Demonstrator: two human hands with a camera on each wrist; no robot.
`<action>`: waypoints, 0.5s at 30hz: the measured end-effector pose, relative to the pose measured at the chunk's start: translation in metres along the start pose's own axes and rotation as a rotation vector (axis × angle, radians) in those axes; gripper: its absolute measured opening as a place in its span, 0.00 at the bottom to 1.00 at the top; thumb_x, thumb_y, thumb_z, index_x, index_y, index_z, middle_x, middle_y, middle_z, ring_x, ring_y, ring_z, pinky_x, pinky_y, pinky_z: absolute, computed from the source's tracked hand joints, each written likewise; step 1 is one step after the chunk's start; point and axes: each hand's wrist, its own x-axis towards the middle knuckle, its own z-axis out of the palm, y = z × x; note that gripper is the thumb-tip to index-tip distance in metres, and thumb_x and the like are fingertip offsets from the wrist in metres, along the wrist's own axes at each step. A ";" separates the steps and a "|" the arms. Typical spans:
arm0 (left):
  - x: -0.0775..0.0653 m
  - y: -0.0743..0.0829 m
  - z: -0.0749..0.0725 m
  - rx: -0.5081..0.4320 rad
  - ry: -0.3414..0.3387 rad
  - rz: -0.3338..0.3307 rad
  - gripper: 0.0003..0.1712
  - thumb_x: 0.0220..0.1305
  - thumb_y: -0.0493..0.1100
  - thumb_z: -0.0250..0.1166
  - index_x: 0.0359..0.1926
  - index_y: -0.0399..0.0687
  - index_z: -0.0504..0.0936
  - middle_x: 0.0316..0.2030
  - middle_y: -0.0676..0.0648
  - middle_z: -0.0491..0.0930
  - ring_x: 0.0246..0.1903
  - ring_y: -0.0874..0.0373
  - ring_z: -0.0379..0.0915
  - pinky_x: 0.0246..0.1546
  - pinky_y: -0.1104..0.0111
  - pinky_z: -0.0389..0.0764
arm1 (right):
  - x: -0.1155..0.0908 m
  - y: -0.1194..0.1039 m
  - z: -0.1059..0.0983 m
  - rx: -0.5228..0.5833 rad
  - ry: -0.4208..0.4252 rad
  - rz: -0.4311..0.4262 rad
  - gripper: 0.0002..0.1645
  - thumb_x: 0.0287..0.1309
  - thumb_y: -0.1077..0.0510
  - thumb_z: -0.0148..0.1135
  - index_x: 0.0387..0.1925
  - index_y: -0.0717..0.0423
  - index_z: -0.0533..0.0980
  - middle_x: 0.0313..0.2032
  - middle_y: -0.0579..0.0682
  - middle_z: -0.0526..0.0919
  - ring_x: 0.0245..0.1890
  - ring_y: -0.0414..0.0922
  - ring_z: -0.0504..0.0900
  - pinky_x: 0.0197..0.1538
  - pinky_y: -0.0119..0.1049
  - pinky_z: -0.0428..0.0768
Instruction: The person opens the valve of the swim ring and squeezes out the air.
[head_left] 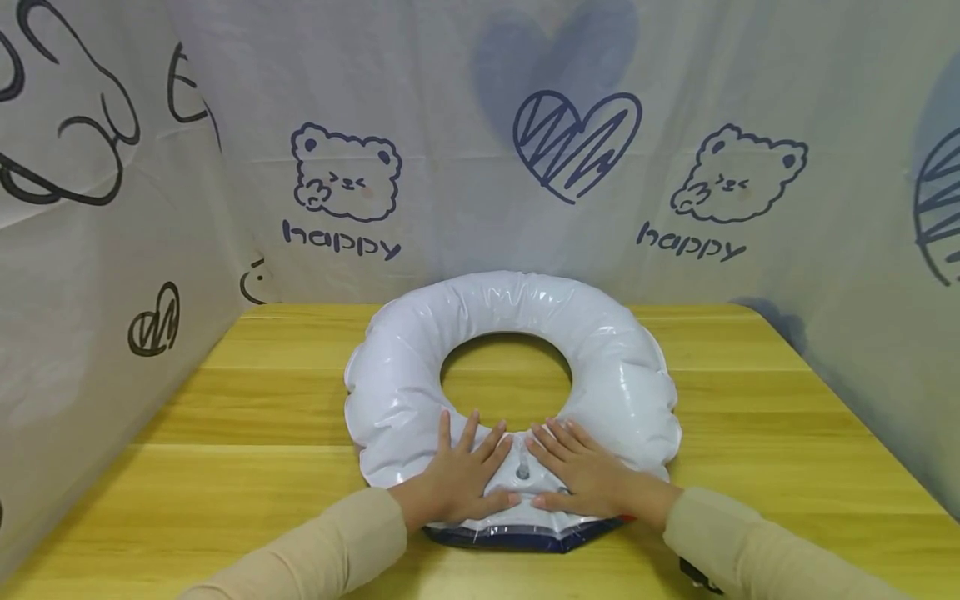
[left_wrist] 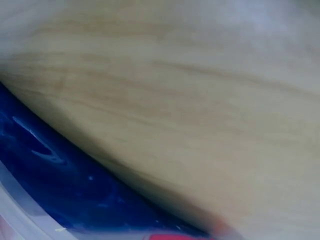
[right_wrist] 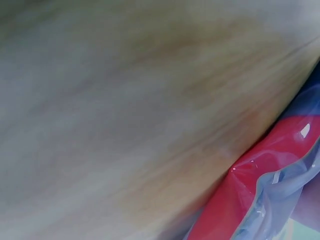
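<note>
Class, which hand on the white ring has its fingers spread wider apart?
The left hand: its fingers fan out on the white ring with visible gaps, while those of the right hand, across the valve, lie closer together.

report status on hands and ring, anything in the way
Left hand and right hand resting on white inflatable ring, near side. Ring lying on table, valve between hands. No obstruction seen.

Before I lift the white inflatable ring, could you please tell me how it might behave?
The inflatable ring will probably feel light, since it looks air-filled, with an apparent valve on top. Its wrinkles suggest it may give when squeezed. Its glossy highlights hint at slipperiness.
</note>
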 end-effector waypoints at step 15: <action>-0.002 -0.005 0.001 -0.093 0.032 0.036 0.50 0.60 0.76 0.37 0.72 0.48 0.49 0.73 0.46 0.46 0.71 0.37 0.36 0.61 0.33 0.35 | -0.004 0.004 -0.008 0.006 0.005 -0.029 0.47 0.60 0.32 0.45 0.69 0.59 0.54 0.71 0.58 0.53 0.71 0.58 0.49 0.70 0.54 0.47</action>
